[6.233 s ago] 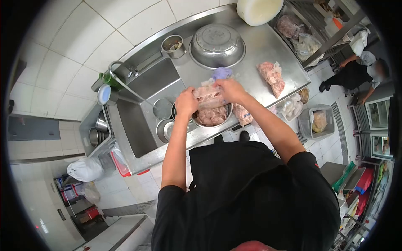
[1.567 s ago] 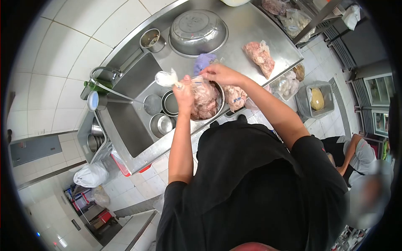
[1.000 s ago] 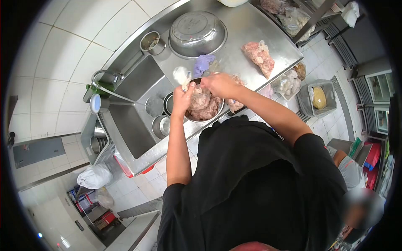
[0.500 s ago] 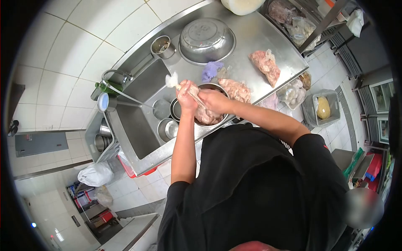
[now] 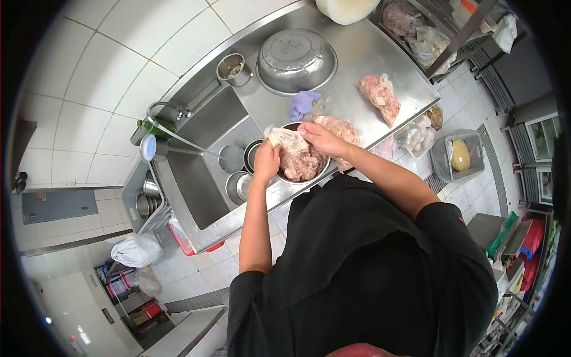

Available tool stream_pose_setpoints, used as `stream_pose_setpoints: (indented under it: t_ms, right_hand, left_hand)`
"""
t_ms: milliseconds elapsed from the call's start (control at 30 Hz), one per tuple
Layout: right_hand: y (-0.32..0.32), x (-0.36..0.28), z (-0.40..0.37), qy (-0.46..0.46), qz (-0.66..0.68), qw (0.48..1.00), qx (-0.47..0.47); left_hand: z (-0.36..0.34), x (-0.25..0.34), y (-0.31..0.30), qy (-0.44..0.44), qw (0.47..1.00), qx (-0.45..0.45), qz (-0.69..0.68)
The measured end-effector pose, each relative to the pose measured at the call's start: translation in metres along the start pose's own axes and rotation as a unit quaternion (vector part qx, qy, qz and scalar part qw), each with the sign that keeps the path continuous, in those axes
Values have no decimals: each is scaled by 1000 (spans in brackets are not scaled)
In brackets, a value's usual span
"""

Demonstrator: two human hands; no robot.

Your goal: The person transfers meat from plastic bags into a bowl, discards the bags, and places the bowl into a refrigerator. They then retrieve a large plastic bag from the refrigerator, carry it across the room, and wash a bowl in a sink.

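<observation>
A clear plastic bag of pinkish meat (image 5: 302, 162) sits in a round metal pot (image 5: 325, 171) at the counter's front edge. My left hand (image 5: 267, 162) is closed on the left side of the bag's mouth. On the right side of the mouth, my right hand (image 5: 324, 140) pinches the plastic. Between the two hands the bag's top is spread wide. Just right of the pot lies another bag of meat (image 5: 338, 130), and a third bag (image 5: 380, 97) rests farther right on the counter.
An upturned metal basin (image 5: 296, 59) and a small metal pot (image 5: 233, 69) stand behind my hands. A purple cloth-like item (image 5: 304, 104) lies nearer. The sink (image 5: 199, 172) with a tap (image 5: 160, 116) is at left. A grey bin (image 5: 459, 156) stands on the floor at right.
The bag's neck was gathered and twisted in both hands; now the hands are farther apart and the top is spread. My left hand has moved down, and the bag sits lower in the pot.
</observation>
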State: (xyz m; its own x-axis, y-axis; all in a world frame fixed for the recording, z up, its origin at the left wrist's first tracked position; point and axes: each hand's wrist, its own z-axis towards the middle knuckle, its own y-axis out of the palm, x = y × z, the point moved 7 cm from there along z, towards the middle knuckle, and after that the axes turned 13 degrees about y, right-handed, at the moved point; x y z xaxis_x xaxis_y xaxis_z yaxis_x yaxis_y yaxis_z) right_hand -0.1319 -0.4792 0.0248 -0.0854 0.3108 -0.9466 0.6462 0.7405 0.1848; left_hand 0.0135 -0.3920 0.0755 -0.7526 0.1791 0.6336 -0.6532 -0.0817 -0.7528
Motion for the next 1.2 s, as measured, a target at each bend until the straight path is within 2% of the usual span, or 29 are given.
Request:
stream_pose_setpoints:
  t_ms: [67,100,167,200,233,267,300,333,367,400,433,500,567,600,633,667,700,767,800,833,867,933,1000,1033,1067,1100,1133,1167,1200]
  right_hand:
    - [6,5,5,54,23,998,-25]
    - [5,3,7,55,22,998,-25]
    - [0,-20,7,-5,97,995,-4]
    - [0,-28,6,-6,99,995,-5]
    - [8,-39,3,-20,-28,999,-37]
    - [16,-47,0,-34,-154,985,-66]
    - [16,-56,-2,-35,-152,986,-62]
    - [18,-58,-1,12,-168,984,-64]
    - [17,-55,1,58,-183,979,-67]
    - [15,-54,4,56,-182,980,-63]
    - [12,-49,10,58,-125,987,-77]
    - [13,-56,10,53,-67,993,-86]
    - [7,-89,-10,-44,131,988,-64]
    - [2,-85,-14,20,192,977,-85]
    - [-2,-91,-18,18,195,978,-75]
    - [-14,-105,-20,-48,266,963,-17]
    - [-32,-115,-27,-116,333,935,44]
    - [-75,-123,-48,-153,327,931,58]
    - [-95,-128,-68,-165,343,923,59]
    - [-119,-135,-90,-182,356,914,67]
    - [-148,-125,-107,-217,368,896,119]
    - [-198,-88,-148,-213,386,879,182]
    - [-252,-22,-195,-253,439,805,309]
    - [-270,11,-234,-276,420,768,396]
    - [-284,55,-269,-274,415,716,490]
    - [-289,90,-313,-315,390,662,558]
    - [-298,148,-355,-177,351,605,692]
    - [-284,167,-405,-138,423,588,676]
    - [-269,181,-457,-100,491,571,650]
  left_hand:
    - [5,0,-9,-112,986,85,-87]
    - [9,-6,-5,-111,986,85,-87]
    - [17,-14,-10,-59,954,198,-217]
    - [20,-19,-6,-50,939,199,-275]
    - [24,-20,-2,-50,940,197,-274]
    - [29,-22,3,-48,898,226,-375]
    - [32,-24,7,-46,844,250,-472]
    - [35,-19,5,-44,846,246,-472]
    - [40,-9,2,-41,825,222,-518]
    - [45,2,-1,-39,801,199,-564]
    - [47,5,-8,-38,802,196,-563]
    - [56,15,-23,-33,884,123,-450]
    - [76,34,-23,-43,870,134,-472]
    - [92,48,-19,-6,899,108,-424]
    - [106,64,-13,33,923,82,-375]
    - [120,82,3,48,945,56,-317]
    - [129,97,17,88,963,-9,-256]
    - [141,160,21,203,950,-20,-236]
    - [140,175,30,219,944,-38,-242]
    - [138,190,31,252,943,-1,-217]
    - [135,207,35,289,935,31,-201]
    - [133,201,74,273,949,-80,-136]
    - [133,181,120,262,929,-259,46]
    - [134,138,153,243,883,-371,153]
    - [132,122,172,236,847,-433,199]
    - [142,38,213,289,814,-439,248]
    - [144,52,214,263,812,-472,220]
    - [142,62,208,226,811,-502,196]
    - [147,51,212,239,803,-509,197]
